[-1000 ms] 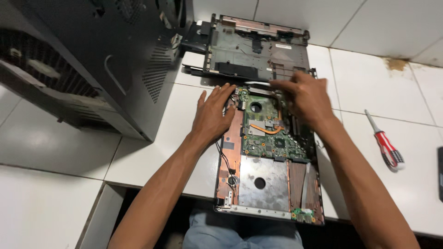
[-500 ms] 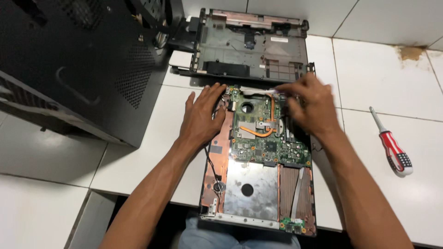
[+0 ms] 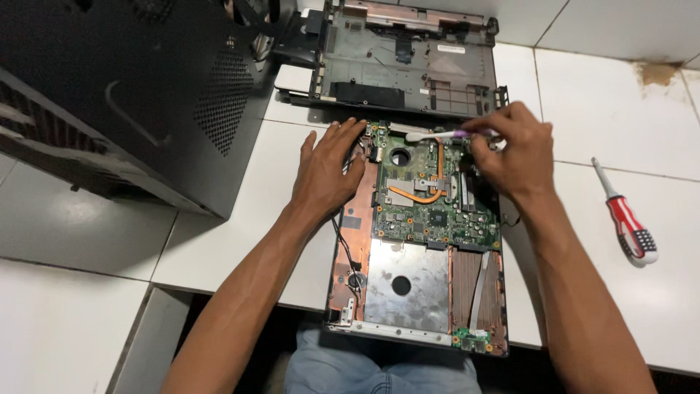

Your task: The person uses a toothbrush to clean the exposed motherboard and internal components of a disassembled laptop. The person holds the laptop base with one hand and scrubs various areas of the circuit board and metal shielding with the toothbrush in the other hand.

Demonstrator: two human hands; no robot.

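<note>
A slim white and purple brush (image 3: 442, 135) is gripped between the closed fingers (image 3: 487, 130) of the right hand (image 3: 510, 153), its white end laid across the far edge of the green circuit board (image 3: 435, 193), near the round fan opening. The fingers (image 3: 343, 138) of the left hand (image 3: 326, 171) are spread open and pressed flat, nothing being held; the palm is rested partly on the copper-coloured left margin of the opened laptop base (image 3: 419, 241) and partly on the white tiled table (image 3: 226, 241). The board is seated in the upper half of that base, with a curved copper heat pipe (image 3: 419, 191) across it, while a bare metal plate (image 3: 406, 281) with a round hole and a pale ribbon cable (image 3: 477, 288) are seen in the nearer half. The right part of the board is hidden by the right hand (what lies beneath cannot be told). Just beyond the base, a detached dark laptop shell (image 3: 408, 55) is laid flat, touching or nearly touching its far edge. A large black computer case (image 3: 124, 95) is stood at the far left, close beside the left hand. Well apart on the right, a red and white handled screwdriver (image 3: 627, 219) is laid on the tiles. Blue denim (image 3: 379, 365) is visible below the table edge.
</note>
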